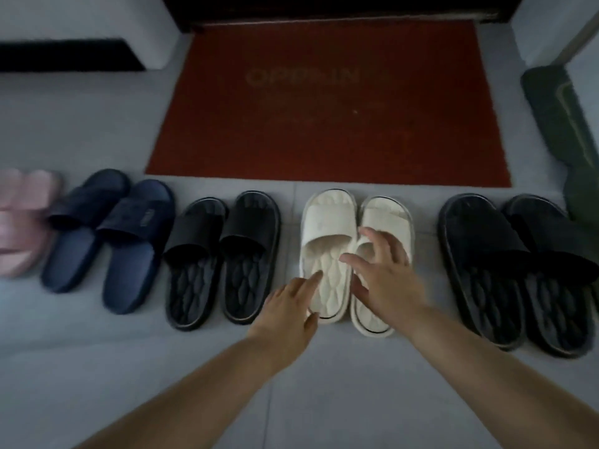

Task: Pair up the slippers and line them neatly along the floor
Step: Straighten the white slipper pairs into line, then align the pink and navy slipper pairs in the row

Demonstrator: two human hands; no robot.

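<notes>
Several pairs of slippers stand in a row on the grey floor. From left: a pink pair [19, 218] cut off by the frame edge, a navy pair [107, 234], a black pair [223, 254], a white pair, and a large black pair [515, 264]. My left hand [291, 306] rests at the heel of the white left slipper [327, 241], fingers spread over its insole. My right hand [385, 277] hovers over the white right slipper [385, 218], fingers apart, hiding its middle. The white right slipper sits slightly lower than its mate.
A red doormat [327, 102] lies just beyond the row. A dark green mat [564, 124] lies at the right edge. White furniture bases stand at the back left [97, 24] and back right. Bare floor tiles [97, 367] stretch in front of the row.
</notes>
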